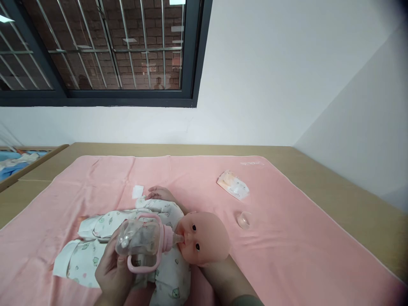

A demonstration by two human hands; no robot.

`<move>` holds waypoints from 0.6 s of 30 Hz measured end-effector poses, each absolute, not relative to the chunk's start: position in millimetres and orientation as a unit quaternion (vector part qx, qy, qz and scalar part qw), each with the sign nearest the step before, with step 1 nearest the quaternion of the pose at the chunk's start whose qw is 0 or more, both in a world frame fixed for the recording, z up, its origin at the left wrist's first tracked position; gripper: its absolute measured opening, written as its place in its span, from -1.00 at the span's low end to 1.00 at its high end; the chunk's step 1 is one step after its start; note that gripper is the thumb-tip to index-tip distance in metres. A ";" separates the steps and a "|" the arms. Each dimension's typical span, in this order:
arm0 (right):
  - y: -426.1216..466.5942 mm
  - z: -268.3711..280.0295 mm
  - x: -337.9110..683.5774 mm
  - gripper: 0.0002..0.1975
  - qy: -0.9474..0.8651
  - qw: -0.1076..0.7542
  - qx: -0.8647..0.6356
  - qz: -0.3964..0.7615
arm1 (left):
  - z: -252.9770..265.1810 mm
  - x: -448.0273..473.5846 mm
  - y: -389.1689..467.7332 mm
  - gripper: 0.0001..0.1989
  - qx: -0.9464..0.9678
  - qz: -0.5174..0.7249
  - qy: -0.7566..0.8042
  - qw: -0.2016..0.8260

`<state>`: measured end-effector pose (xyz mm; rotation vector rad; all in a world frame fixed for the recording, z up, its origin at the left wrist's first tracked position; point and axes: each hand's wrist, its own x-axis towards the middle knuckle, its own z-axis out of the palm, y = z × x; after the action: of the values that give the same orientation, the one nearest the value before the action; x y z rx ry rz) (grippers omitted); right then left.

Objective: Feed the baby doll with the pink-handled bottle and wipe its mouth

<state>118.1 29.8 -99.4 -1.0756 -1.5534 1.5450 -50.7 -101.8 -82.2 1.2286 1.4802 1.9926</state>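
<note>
A baby doll (204, 238) in a white printed romper lies on its back on a pink blanket (287, 238), head to the right. My left hand (111, 272) grips a clear feeding bottle (140, 242) with pink handles, its teat at the doll's mouth. My right forearm (229, 282) reaches under the doll's head; the hand itself is hidden beneath the head. The doll's arm (161, 193) points toward the far side.
A small wipes packet (233, 185) and a clear bottle cap (244, 219) lie on the blanket right of the doll. A white square pad (137, 191) sits by the doll's hand. The wooden table (350, 199) meets white walls; a barred window (105, 46) is above.
</note>
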 end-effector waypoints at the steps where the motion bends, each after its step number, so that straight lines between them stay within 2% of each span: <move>1: 29.3 -100.9 118.9 -0.55 -0.600 0.348 -0.412 0.591 | -82.7 -51.4 -101.9 -0.70 0.441 0.705 0.524 0.184; 18: 35.5 -109.4 126.0 -0.61 -0.607 0.387 -0.413 0.558 | -75.3 -45.8 -103.1 -0.77 0.430 0.708 0.527 0.191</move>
<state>126.0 35.5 -109.4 -1.0511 -1.5437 1.4200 -45.8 -103.1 -75.3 1.2075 1.4793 1.9880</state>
